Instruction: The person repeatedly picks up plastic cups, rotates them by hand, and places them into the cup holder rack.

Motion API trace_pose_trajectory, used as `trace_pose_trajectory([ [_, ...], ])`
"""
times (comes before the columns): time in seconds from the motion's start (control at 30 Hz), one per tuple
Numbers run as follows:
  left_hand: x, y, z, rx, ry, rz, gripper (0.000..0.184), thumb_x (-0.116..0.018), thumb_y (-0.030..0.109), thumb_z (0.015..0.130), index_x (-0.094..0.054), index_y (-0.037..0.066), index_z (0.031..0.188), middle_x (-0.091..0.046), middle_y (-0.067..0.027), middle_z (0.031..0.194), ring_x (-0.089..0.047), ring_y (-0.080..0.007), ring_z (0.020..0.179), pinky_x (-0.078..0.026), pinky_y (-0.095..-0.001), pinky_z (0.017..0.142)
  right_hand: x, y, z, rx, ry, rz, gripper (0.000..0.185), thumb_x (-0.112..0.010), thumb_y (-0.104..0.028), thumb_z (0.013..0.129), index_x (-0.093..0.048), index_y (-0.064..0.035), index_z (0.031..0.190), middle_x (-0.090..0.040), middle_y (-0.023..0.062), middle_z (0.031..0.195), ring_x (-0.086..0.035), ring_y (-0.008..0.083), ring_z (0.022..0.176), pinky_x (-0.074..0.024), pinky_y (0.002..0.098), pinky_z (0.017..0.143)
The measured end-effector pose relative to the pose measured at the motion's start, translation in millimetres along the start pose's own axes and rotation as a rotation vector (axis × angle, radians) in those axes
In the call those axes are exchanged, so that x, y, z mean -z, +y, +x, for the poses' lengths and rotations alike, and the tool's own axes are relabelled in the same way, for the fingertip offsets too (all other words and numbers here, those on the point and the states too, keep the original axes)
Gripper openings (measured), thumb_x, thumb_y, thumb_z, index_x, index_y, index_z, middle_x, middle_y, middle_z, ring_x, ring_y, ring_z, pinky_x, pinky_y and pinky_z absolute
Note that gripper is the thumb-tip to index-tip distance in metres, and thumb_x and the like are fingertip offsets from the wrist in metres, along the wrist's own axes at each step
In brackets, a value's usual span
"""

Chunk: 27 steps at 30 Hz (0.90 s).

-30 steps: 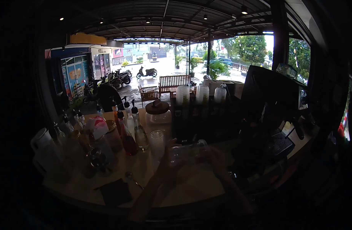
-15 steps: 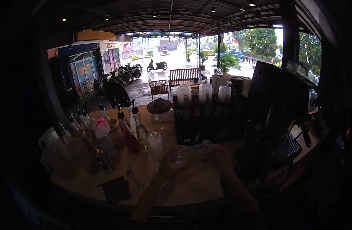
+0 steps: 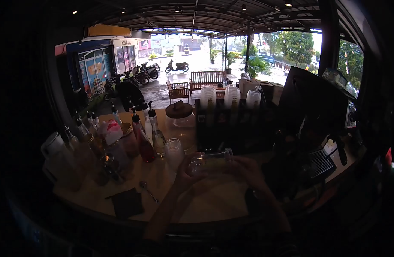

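Observation:
A clear plastic cup (image 3: 212,161) lies on its side in the air above the wooden counter, its rim toward the right. My left hand (image 3: 187,174) is closed around the cup's left end. At the rim end, my right hand (image 3: 247,170) grips the cup too, though its fingers are dim. Just left of my left hand stands a stack of clear cups (image 3: 174,154). A long-handled spoon (image 3: 149,191) and a dark folded cloth (image 3: 126,203) lie on the counter, left of my forearms.
Pump bottles, including a red syrup bottle (image 3: 145,145), and jars crowd the counter's left side. A wide jar with a wooden lid (image 3: 179,110) stands behind the cup stack. More cup stacks (image 3: 232,97) top a dark case. A dark machine (image 3: 306,124) is at right.
The camera view has tipped slightly downward, so the counter sits higher in the picture. Both hands still hold the cup, whose rim now shows more clearly at the right.

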State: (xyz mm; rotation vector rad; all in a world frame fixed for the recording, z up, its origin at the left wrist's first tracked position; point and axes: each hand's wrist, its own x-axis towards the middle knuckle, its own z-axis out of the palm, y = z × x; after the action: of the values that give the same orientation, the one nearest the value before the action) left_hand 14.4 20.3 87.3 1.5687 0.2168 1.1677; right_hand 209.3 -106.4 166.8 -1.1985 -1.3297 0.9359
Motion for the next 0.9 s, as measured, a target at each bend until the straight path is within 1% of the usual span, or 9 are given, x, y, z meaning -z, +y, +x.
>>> trace_pose_trajectory([
  [0.03,3,-5,0,-0.008,-0.016,0.005,0.069,-0.079,0.006,0.065,-0.043,0.007,0.124,-0.046,-0.0078,0.126,-0.046,-0.0186,0.117,-0.045,-0.0329,0.096,-1,3,1,-0.008,0.002,0.003,0.030,-0.050,-0.012,0.093,-0.054,0.0041,0.118,-0.062,0.0108,0.108,-0.059,0.0158,0.098,-0.0473,0.0283,0.086],
  [0.1,4,-10,-3,-0.003,-0.034,0.007,0.070,-0.080,0.007,0.065,-0.043,0.008,0.125,-0.046,-0.0083,0.127,-0.045,-0.0188,0.118,-0.044,-0.0333,0.096,-2,15,2,0.122,-0.012,0.115,0.031,-0.052,-0.017,0.092,-0.056,-0.0001,0.117,-0.066,0.0098,0.097,-0.064,0.0158,0.085,-0.0517,0.0258,0.075],
  [0.13,2,-9,-4,0.019,-0.039,-0.032,0.071,-0.080,0.007,0.064,-0.043,0.008,0.125,-0.046,-0.0085,0.128,-0.044,-0.0189,0.119,-0.044,-0.0334,0.097,-1,20,3,0.117,-0.007,0.119,0.031,-0.052,-0.017,0.092,-0.056,-0.0001,0.117,-0.066,0.0098,0.097,-0.064,0.0158,0.085,-0.0517,0.0258,0.075],
  [0.2,2,-11,-5,0.042,-0.047,-0.073,0.072,-0.080,0.007,0.064,-0.042,0.009,0.125,-0.045,-0.0086,0.128,-0.044,-0.0190,0.120,-0.043,-0.0335,0.097,2,27,3,0.136,-0.029,0.090,0.029,-0.050,-0.011,0.093,-0.055,0.0053,0.116,-0.063,0.0113,0.105,-0.061,0.0161,0.095,-0.0485,0.0279,0.084],
  [0.33,0,-11,-7,0.052,-0.044,-0.121,0.072,-0.080,0.006,0.064,-0.042,0.010,0.126,-0.045,-0.0082,0.128,-0.043,-0.0196,0.120,-0.043,-0.0341,0.098,3,31,2,0.152,-0.042,0.099,0.029,-0.049,-0.010,0.093,-0.054,0.0056,0.117,-0.063,0.0114,0.105,-0.061,0.0164,0.095,-0.0484,0.0278,0.084],
  [0.4,-2,-8,-6,0.070,-0.039,-0.141,0.072,-0.080,0.006,0.064,-0.043,0.010,0.126,-0.045,-0.0081,0.129,-0.043,-0.0199,0.120,-0.043,-0.0343,0.098,3,34,2,0.215,-0.073,0.081,0.034,-0.051,-0.015,0.093,-0.052,0.0057,0.119,-0.064,0.0169,0.099,-0.064,0.0231,0.090,-0.0524,0.0330,0.082],
  [0.53,-3,-8,-7,0.078,-0.038,-0.140,0.071,-0.079,0.005,0.065,-0.043,0.009,0.126,-0.045,-0.0082,0.129,-0.044,-0.0202,0.120,-0.045,-0.0344,0.096,2,30,-2,0.178,-0.073,0.127,0.035,-0.051,-0.015,0.093,-0.051,0.0066,0.119,-0.064,0.0176,0.098,-0.064,0.0234,0.090,-0.0525,0.0334,0.082],
  [0.6,-4,-8,-8,0.077,-0.042,-0.140,0.071,-0.079,0.005,0.065,-0.043,0.009,0.126,-0.045,-0.0083,0.129,-0.044,-0.0201,0.120,-0.046,-0.0344,0.095,2,31,-4,0.134,-0.088,0.180,0.032,-0.048,-0.010,0.093,-0.050,0.0052,0.121,-0.064,0.0144,0.103,-0.063,0.0193,0.094,-0.0504,0.0299,0.083],
  [0.9,-15,4,1,0.100,-0.058,-0.110,0.074,-0.079,0.004,0.065,-0.040,0.007,0.127,-0.044,-0.0083,0.129,-0.045,-0.0196,0.118,-0.047,-0.0337,0.094,5,44,-3,0.211,-0.052,0.131,0.032,-0.051,-0.013,0.092,-0.053,0.0059,0.118,-0.064,0.0148,0.100,-0.063,0.0196,0.092,-0.0511,0.0309,0.083],
])
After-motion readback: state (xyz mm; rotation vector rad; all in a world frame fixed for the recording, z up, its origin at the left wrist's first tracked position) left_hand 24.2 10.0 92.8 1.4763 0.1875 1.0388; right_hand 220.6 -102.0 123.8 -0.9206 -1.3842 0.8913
